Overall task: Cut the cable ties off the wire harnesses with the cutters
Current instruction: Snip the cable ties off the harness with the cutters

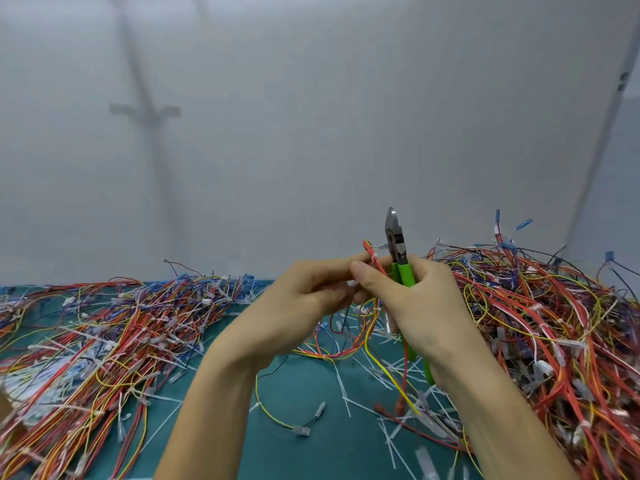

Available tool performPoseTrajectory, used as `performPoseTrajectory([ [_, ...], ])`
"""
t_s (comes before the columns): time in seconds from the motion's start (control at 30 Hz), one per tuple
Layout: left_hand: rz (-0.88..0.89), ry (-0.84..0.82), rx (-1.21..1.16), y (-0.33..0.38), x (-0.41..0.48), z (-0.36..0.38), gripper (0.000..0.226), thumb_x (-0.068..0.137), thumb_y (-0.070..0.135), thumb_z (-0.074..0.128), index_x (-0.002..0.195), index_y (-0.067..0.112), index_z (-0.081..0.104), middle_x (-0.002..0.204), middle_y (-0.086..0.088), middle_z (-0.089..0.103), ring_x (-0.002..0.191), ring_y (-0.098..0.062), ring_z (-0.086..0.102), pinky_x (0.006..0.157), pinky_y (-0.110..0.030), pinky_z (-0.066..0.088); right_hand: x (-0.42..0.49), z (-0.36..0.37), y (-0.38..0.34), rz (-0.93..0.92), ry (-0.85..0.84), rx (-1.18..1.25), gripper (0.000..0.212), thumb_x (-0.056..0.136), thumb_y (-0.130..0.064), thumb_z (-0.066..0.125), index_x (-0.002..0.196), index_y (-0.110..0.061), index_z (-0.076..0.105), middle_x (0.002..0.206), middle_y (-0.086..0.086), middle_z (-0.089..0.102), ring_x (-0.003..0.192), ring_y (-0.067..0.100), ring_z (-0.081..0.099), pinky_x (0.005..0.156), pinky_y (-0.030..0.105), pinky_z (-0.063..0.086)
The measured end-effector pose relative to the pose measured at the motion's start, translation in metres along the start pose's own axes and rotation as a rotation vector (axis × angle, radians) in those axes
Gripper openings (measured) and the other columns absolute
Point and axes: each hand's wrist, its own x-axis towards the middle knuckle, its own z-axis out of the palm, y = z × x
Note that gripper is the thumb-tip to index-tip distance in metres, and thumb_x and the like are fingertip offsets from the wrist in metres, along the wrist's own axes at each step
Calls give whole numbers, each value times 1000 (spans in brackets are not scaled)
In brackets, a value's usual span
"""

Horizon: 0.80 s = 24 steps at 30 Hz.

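Raised left hand [304, 299] pinches a wire harness [376, 264]; right hand [429, 306] grips green-handled cutters [398, 249] pointing to 12 o'clock.

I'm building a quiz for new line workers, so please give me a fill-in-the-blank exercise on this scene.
1. The cutters have ____ handles.
2. The left hand pinches a wire harness, while the cutters are gripped in the ____ hand.
3. The cutters' tips point ____, away from the mat.
4. The cut cable ties scattered on the mat are ____ in colour.
Missing words: green; right; up; white.
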Motion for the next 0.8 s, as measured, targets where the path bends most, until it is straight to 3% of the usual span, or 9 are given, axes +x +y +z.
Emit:
performPoseTrajectory([
  [0.1,-142,112,6,-3,-4,-16,37,100,-2,42,109,18,71,106,4,75,100,-11,71,88,-26,56,3,-2,3,3,56,-79,17,84,-33,72,75,-18,69,66,9,71,62,34,55,63,40,47],
  [0.2,-294,306,244,-24,-8,-44,14,96,13,57,92,11,70,88,-4,76,81,-18,74,77,-35,59,5,-6,3,11,72,-108,18,88,-28,67,73,-18,67,63,-5,71,59,20,60,62,31,48],
  [0.27,-461,328,563,-47,-10,-59,19,93,19,62,84,3,68,81,-10,74,74,-23,74,71,-37,60,6,-7,3,20,69,-119,18,90,-28,65,76,-17,67,62,-7,71,56,14,57,56,28,46],
  [0.33,-689,216,794,-69,-13,-66,34,91,30,65,81,-2,66,76,-11,74,72,-26,74,71,-39,62,7,-7,3,24,76,-120,19,90,-28,65,76,-16,67,62,-8,71,59,14,58,59,29,47],
  [0.4,-875,60,819,-87,-16,-66,39,88,36,70,77,-1,64,74,-11,75,73,-26,75,74,-40,62,6,-6,4,26,80,-131,20,90,-28,65,75,-17,66,62,-9,71,60,13,58,62,29,47],
  [0.5,-1010,-140,776,-103,-16,-65,27,83,27,75,81,1,69,80,-12,76,68,-21,74,73,-33,62,6,-5,5,19,76,-155,20,91,-28,64,74,-18,66,62,-10,70,56,9,56,62,32,48],
  [0.63,-990,-153,585,-104,-15,-65,13,93,4,59,82,-3,61,78,-17,74,52,-15,68,51,-23,54,8,-4,9,17,63,-205,20,90,-30,66,73,-18,66,61,-9,70,49,1,52,59,31,45],
  [0.7,-871,-41,425,-97,-13,-64,17,99,4,47,83,0,52,70,-15,72,48,-16,67,45,-21,51,8,-4,11,29,25,-254,23,87,-33,67,73,-14,66,60,-5,68,47,4,48,59,34,43],
  [0.8,-597,233,152,-79,-8,-61,13,97,10,57,87,2,53,62,-8,70,48,-14,66,42,-19,49,7,-1,14,38,-82,-397,25,84,-36,68,81,-11,64,69,5,68,65,24,59,67,39,48],
])
